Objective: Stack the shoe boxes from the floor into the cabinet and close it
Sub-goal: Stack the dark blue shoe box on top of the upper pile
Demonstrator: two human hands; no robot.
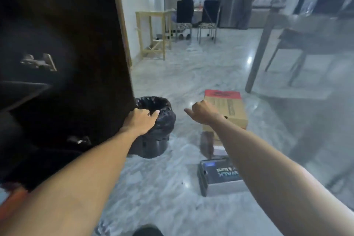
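Observation:
A brown cardboard shoe box with a red end (228,107) stands on the marble floor ahead, on top of another box. Closer to me lies a dark box with blue lettering (220,176), partly hidden by my right forearm. The dark wooden cabinet door (63,44) stands open on the left. My left hand (140,119) grips the rim of a black-lined bin (159,130) beside the door. My right hand (204,112) hovers in front of the brown box with fingers curled and thumb out, holding nothing.
A table leg (258,53) and a chair (298,44) stand at the right. A light wooden stand (153,32) and two chairs are further back. Something orange (13,199) shows at the lower left edge. Marble floor lies between the bin and the boxes.

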